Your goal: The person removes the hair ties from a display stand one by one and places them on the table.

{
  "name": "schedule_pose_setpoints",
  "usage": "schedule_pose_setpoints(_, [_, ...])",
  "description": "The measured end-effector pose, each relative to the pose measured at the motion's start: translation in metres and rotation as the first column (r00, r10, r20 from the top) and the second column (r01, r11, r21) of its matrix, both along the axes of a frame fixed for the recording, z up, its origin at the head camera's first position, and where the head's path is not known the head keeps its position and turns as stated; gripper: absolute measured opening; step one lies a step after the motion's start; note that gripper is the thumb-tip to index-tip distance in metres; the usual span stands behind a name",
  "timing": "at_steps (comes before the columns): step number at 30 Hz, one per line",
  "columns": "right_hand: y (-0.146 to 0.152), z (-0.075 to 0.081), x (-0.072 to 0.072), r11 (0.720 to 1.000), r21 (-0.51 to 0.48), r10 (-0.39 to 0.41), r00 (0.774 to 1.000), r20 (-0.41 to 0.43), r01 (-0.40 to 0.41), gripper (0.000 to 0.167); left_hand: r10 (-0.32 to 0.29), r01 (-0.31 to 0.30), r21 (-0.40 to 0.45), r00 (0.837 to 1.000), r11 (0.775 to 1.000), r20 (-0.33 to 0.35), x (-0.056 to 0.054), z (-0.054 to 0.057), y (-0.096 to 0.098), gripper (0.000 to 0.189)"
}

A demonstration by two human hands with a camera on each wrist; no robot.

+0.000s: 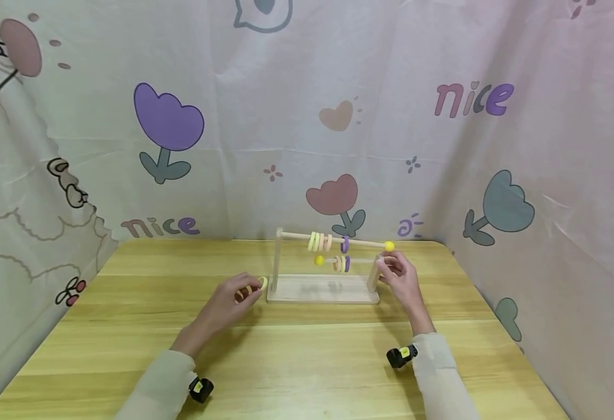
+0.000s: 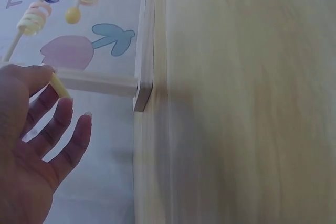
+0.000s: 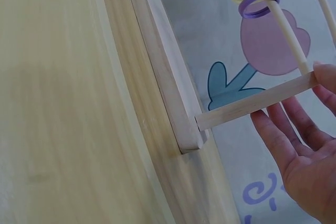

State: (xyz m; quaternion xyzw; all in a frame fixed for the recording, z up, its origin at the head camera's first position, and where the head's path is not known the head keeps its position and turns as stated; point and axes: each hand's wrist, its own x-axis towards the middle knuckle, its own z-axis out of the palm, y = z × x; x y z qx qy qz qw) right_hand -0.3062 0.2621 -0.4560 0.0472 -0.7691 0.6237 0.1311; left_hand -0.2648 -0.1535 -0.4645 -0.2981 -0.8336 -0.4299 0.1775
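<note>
Between thumb and fingertips my left hand (image 1: 230, 300) pinches a yellow ring (image 1: 263, 283), just left of a wooden stand (image 1: 323, 297). In the left wrist view that ring (image 2: 60, 86) appears edge-on, the other fingers loosely bent. My right hand (image 1: 405, 284) grips the top of the stand's short right post (image 3: 257, 100), thumb on one side and fingers on the other. From this post a lower rod (image 3: 289, 38) points left, carrying several rings (image 1: 341, 264) and a yellow end ball (image 1: 319, 260). The upper rod (image 1: 365, 242), fixed to the taller left post (image 1: 277, 256), bears several pale rings and a purple ring (image 1: 345, 244).
The stand rests toward the back of a wood-grain table (image 1: 307, 361). Behind it hangs a printed cloth (image 1: 265, 192) with flowers and lettering. Upper and lower rods run in opposite directions; a yellow ball (image 1: 389, 246) tips the upper one, close above my right hand.
</note>
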Motion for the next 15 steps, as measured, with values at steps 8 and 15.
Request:
schedule_pose_setpoints(8, [0.001, -0.001, 0.0, 1.0, 0.0, -0.003, 1.0, -0.006, 0.003, 0.036, -0.007, 0.006, -0.026, 0.999, 1.0, -0.039, 0.006, -0.003, -0.011, 0.01])
schedule_pose_setpoints(15, [-0.001, -0.001, 0.001, 1.0, 0.001, -0.009, 1.0, 0.005, 0.009, 0.037, 0.005, -0.007, -0.058, 1.0, 0.998, -0.026, 0.012, -0.001, -0.021, 0.012])
